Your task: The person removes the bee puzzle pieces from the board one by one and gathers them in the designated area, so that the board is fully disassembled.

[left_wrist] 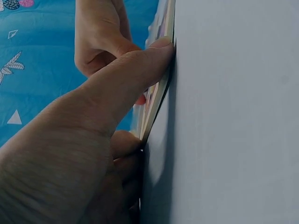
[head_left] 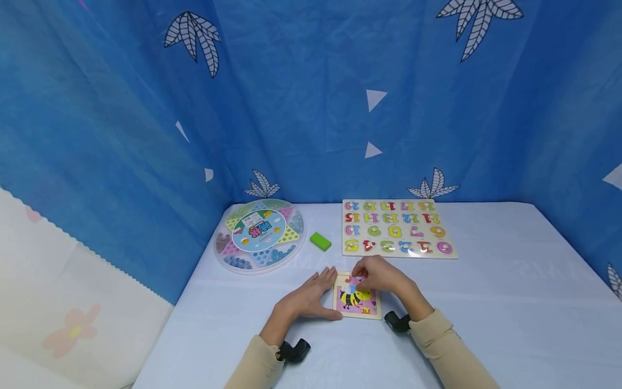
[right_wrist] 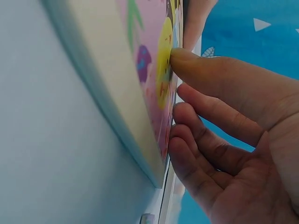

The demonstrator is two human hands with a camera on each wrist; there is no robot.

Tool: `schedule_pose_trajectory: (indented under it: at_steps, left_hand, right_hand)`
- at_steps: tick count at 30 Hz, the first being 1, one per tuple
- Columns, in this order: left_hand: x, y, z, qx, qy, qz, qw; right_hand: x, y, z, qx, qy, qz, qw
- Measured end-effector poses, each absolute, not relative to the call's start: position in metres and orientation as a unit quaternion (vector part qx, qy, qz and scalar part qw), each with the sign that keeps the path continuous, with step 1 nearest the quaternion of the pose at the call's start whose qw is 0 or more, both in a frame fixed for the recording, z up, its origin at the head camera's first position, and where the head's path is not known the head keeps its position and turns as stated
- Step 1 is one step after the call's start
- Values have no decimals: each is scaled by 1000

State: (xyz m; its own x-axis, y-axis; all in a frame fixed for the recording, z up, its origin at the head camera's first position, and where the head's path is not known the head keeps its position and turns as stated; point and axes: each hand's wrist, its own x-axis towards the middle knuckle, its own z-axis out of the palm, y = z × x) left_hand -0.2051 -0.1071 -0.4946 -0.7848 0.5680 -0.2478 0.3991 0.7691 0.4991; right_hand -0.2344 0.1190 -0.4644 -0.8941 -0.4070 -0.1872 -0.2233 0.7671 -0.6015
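Towards the middle of the table (head_left: 510,302), between the two hands, the puzzle (head_left: 357,307) lies flat, its pale rim framing a pink scene with a yellow-and-black bee (head_left: 351,299). Along its left edge the left hand (head_left: 311,299) rests unclenched, fingers spread, the thumb at the near-left corner and the fingertips by the far-left one. From the right, the right hand (head_left: 383,274) reaches over the far part of the puzzle with its fingers bent; in the right wrist view its thumb tip meets the yellow of the bee, but whether it pinches a piece I cannot tell. Beige sleeves (head_left: 449,348) cover the forearms, and a black device (head_left: 295,351) sits at each wrist.

Beyond the puzzle, close to the table's far edge, lies the number board (head_left: 396,239), its coloured numbers in four rows, upside down from the wearer's side. Left of it is a green block (head_left: 320,241), apart from both its neighbours. Further left, near the table's far-left corner, lies the round game (head_left: 259,232), its star of coloured points filled partly with beads. Behind the far edge hangs a blue curtain (head_left: 311,108) with white leaves and triangles.
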Motion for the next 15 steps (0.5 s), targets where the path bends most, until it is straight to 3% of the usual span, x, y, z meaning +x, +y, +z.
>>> schedule_pose_trajectory:
  at_steps: [15]
  left_hand:
    - [-203, -105, -490, 256, 919, 221, 204]
  right_hand:
    - [-234, 116, -466, -168, 932, -288, 144]
